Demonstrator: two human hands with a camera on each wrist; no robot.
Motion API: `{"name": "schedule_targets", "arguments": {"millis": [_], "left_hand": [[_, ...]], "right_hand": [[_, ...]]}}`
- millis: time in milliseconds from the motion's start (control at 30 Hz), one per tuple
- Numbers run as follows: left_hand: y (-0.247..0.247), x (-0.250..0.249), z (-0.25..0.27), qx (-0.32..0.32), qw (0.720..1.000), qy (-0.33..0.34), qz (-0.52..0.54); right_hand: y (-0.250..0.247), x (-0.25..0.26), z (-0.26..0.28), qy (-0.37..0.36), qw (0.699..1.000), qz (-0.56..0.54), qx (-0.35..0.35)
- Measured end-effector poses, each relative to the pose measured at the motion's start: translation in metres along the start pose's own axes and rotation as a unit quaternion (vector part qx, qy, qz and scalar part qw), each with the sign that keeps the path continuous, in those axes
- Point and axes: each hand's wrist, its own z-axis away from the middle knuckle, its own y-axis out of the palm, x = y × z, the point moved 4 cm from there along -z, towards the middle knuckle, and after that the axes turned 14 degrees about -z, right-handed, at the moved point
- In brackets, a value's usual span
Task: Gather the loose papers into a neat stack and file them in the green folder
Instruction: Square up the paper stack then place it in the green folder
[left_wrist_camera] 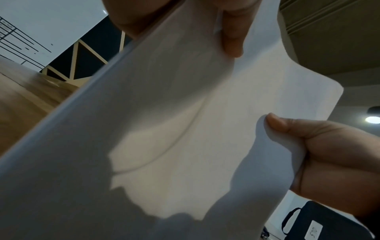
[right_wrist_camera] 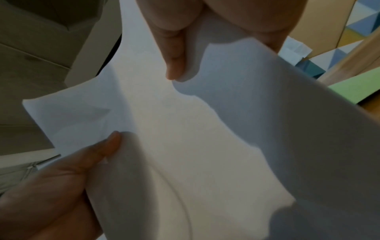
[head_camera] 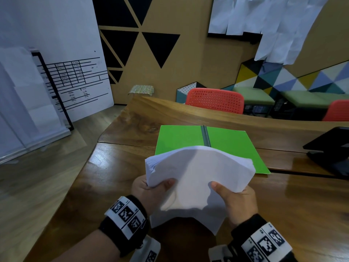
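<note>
Both hands hold a thick stack of white papers [head_camera: 198,173] above the near part of the wooden counter [head_camera: 117,167]. The left hand [head_camera: 149,193] grips the stack's left side, thumb lying on the top sheet and the fingers curled underneath, out of sight in the head view. The right hand [head_camera: 238,203] grips the right side in the same way, its thumb pressed on the top sheet near the edge. The stack bows upward in the middle, its far edge arching over the near edge of the green folder [head_camera: 181,138]. A lower corner of the papers hangs down between the two wrists.

The green folder lies open and flat on the counter just beyond the papers, a grey spine strip running down its centre. To the far right on the counter sits a black device [head_camera: 332,146], only partly in view. Behind the counter stand two red perforated chairs [head_camera: 215,100].

In the left wrist view the left thumb [left_wrist_camera: 232,32] presses the sheet from above, and the right thumb pinches the opposite side. The right wrist view shows the mirror arrangement, with the paper filling most of the frame.
</note>
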Motion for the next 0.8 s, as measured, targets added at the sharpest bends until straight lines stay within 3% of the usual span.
{"name": "schedule_targets", "arguments": {"millis": [333, 467, 600, 800], "left_hand": [[0.010, 0.007, -0.002, 0.036, 0.999, -0.005, -0.030], [0.006, -0.024, -0.003, 0.059, 0.998, -0.001, -0.009], [0.012, -0.046, -0.027, 0.033, 0.999, 0.014, -0.006], [0.042, -0.074, -0.064, 0.030, 0.999, -0.004, -0.014]], "right_hand": [[-0.004, -0.002, -0.006, -0.006, 1.000, -0.004, 0.008], [-0.009, 0.013, -0.024, -0.016, 0.995, -0.027, 0.097], [-0.018, 0.014, -0.039, 0.058, 0.982, 0.033, 0.177], [-0.031, 0.008, -0.070, 0.026, 0.988, 0.104, 0.110]]}}
